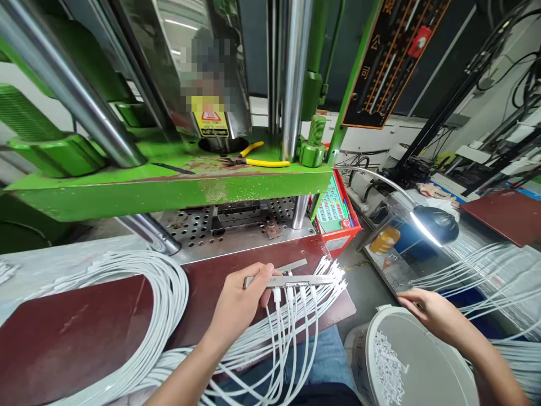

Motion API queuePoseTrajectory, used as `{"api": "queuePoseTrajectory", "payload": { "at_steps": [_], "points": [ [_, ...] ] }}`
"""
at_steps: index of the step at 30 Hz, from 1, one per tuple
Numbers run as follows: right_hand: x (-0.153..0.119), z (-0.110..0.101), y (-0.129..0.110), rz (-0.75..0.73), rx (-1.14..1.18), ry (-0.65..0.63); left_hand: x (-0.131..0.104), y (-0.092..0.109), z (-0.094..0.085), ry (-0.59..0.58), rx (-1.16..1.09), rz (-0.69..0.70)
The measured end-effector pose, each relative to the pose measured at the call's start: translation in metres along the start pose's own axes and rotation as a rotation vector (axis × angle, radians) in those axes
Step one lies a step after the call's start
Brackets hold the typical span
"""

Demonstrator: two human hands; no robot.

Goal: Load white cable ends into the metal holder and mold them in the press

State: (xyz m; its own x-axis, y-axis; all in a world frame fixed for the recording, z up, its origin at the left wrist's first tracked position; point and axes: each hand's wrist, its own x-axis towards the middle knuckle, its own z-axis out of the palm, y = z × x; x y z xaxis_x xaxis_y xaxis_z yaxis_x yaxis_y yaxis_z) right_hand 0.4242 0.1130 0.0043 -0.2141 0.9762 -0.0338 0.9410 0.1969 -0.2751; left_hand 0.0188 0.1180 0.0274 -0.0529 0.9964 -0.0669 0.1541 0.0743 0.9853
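Note:
My left hand (243,304) pinches one end of a narrow metal bar (304,280), held level above the brown board. Several white cable plugs (289,294) are lodged in the bar, and their cables loop downward. Below and behind it lies a bundle of white cables (327,296) with their ends together, beside a second flat metal strip (296,264). My right hand (431,313) is off to the right, above the rim of a pale bucket (382,309). Its fingers are curled together; whatever is between them, if anything, is hidden.
A green press (177,192) stands ahead, with yellow-handled pliers (262,163) on its plate. Coiled white cables (175,293) cover part of the brown board (84,327). Small white scraps (386,366) lie in the bucket. A red control box (338,211) and a lit lamp (426,228) are at right.

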Motion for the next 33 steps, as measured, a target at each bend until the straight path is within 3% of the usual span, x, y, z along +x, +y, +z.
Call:
{"api": "queuePoseTrajectory", "payload": {
  "at_steps": [3,6,10,13,17,19,26,30,33],
  "points": [
    [0.027,-0.02,-0.082,-0.183,0.237,-0.001,0.001,0.007,0.008,-0.034,0.022,0.01],
    [0.059,-0.023,-0.154,-0.427,0.338,0.005,0.002,0.014,0.011,-0.029,0.018,0.016],
    [0.093,-0.004,-0.203,-0.638,0.444,-0.12,0.001,0.015,0.006,0.077,-0.093,-0.003],
    [0.113,0.007,-0.217,-0.675,0.451,-0.081,-0.005,0.005,0.004,0.117,-0.215,-0.015],
    [0.129,0.008,-0.224,-0.675,0.443,-0.052,-0.022,-0.011,0.017,-0.102,-0.078,-0.025],
    [0.133,0.006,-0.227,-0.671,0.441,-0.054,-0.028,-0.018,0.026,-0.155,-0.003,-0.041],
    [0.139,0.007,-0.23,-0.633,0.448,-0.031,-0.035,-0.026,0.03,-0.062,0.08,-0.025],
    [0.147,0.007,-0.228,-0.54,0.426,0.064,-0.039,-0.022,0.026,-0.013,0.161,0.079],
    [0.148,0.007,-0.23,-0.492,0.413,0.121,-0.031,-0.016,0.028,0.052,-0.007,0.073]
  ]
}}
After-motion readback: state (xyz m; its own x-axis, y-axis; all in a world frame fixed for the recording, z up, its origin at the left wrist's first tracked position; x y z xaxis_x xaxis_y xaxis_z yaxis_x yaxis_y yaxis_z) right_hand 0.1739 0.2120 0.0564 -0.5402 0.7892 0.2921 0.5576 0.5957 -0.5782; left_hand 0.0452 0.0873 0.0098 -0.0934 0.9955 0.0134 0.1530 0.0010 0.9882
